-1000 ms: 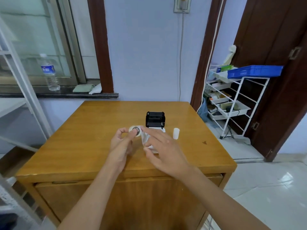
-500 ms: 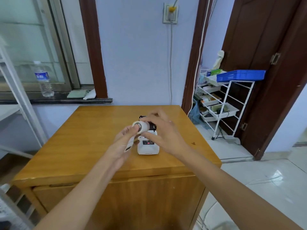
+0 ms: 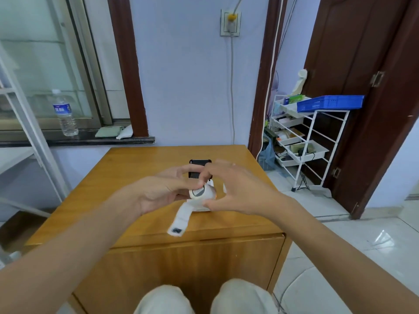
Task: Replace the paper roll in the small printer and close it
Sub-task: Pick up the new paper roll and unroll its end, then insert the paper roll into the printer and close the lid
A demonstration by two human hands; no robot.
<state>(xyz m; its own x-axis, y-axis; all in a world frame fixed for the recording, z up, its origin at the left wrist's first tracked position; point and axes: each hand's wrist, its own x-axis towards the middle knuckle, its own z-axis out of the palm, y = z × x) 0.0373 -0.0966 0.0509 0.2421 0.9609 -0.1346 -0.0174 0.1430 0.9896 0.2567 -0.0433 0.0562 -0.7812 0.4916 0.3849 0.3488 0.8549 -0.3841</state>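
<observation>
A white paper roll (image 3: 200,192) is held above the wooden table (image 3: 127,177) between both hands. My left hand (image 3: 163,191) grips its left end with thumb and fingers. My right hand (image 3: 235,189) pinches it from the right and from above. A loose paper strip (image 3: 182,217) with a dark mark at its end hangs down from the roll toward me. The small white printer (image 3: 200,208) sits on the table right behind the roll, mostly hidden by my hands, its black lid (image 3: 199,163) raised open.
A white wire rack (image 3: 306,141) with trays and a blue basket (image 3: 328,103) stands to the right by a dark door. A water bottle (image 3: 64,112) stands on the window ledge at left. A small white object (image 3: 224,188) lies beside the printer.
The roll rose off the table into both hands and now sits lower and nearer to me, in front of the printer. More paper has unrolled and the strip hangs longer.
</observation>
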